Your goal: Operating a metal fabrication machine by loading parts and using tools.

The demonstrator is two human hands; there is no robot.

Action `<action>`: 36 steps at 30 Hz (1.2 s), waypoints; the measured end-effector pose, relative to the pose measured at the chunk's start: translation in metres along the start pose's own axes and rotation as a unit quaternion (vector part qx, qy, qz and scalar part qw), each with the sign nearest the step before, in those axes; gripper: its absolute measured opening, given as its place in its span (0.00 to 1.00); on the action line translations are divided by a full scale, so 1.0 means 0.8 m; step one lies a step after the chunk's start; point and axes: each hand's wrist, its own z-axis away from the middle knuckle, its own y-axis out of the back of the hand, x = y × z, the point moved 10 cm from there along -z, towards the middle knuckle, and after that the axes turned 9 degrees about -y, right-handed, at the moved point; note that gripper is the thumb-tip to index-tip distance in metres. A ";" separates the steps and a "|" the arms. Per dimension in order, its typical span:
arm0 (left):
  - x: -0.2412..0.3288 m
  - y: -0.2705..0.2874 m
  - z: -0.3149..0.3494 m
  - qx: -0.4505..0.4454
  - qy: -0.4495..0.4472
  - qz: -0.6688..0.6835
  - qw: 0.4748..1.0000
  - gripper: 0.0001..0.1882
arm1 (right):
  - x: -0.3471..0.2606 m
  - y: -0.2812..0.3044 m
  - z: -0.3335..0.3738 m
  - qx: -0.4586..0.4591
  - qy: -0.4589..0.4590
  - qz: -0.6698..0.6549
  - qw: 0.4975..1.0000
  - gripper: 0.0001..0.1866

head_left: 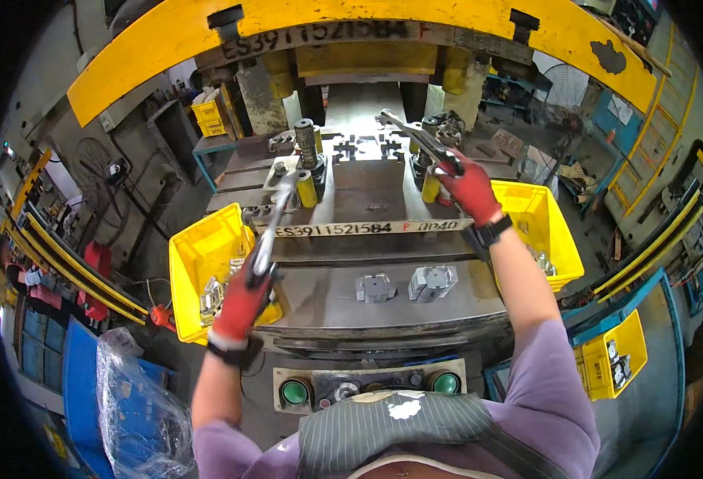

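My left hand, in a red glove, is closed around long silver tongs, partly smeared by motion. The tongs point up past the left edge of the press die, near a post with a yellow sleeve. My right hand, also red-gloved, grips a second pair of long metal tongs. Its tip reaches over the right side of the die, above a brightly lit, cut-out metal piece. Whether either tip pinches anything I cannot tell.
Two small stacks of metal parts stand on the near press bed. Yellow bins with metal parts flank it, a left bin and a right bin. A control panel with green buttons sits before me. A yellow beam crosses overhead.
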 end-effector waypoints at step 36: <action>-0.074 0.020 0.134 0.145 0.186 0.160 0.958 0.15 | 0.299 0.157 0.406 0.284 -0.289 -0.129 0.905 0.22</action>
